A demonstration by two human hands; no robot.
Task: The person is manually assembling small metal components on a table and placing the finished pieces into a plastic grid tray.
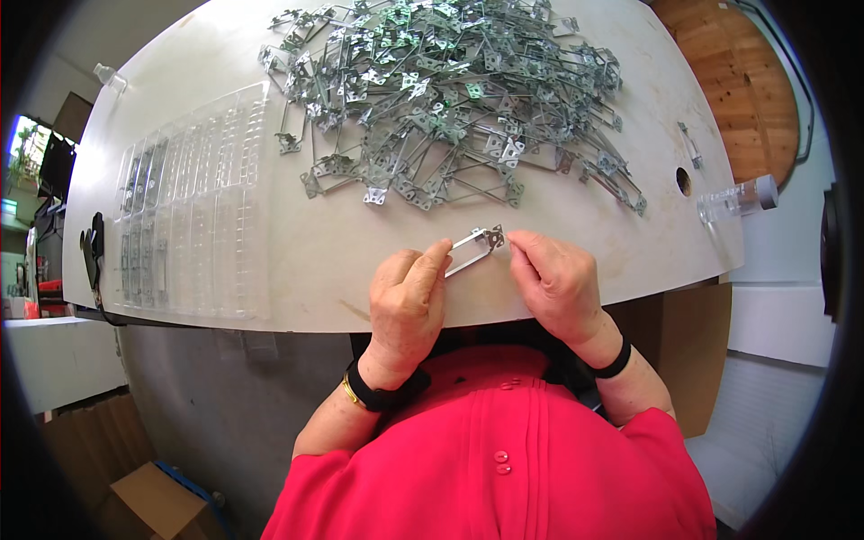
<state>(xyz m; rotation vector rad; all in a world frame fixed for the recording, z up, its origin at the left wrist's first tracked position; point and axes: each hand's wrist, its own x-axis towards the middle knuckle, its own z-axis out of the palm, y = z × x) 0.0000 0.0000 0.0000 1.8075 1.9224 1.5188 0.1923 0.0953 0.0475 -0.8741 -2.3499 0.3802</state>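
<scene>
My left hand (pixel 409 292) is closed around one end of a metal bracket (pixel 477 245), made of two thin parallel bars with a holed plate at the far end. The bracket sticks out to the right, just above the table. Close to its plate end is my right hand (pixel 558 281), thumb and forefinger pinched together; whether something small is between them cannot be made out. Beyond both hands lies a large tangled pile of similar metal brackets (pixel 432 117).
Left on the white table (pixel 315 229) is a clear plastic compartment tray (pixel 207 211), some slots filled with metal parts. Black-handled scissors (pixel 94 243) lie at the left edge. Toward the right are a clear bottle (pixel 733 200), a table hole (pixel 683 183) and a single loose bracket (pixel 691 146).
</scene>
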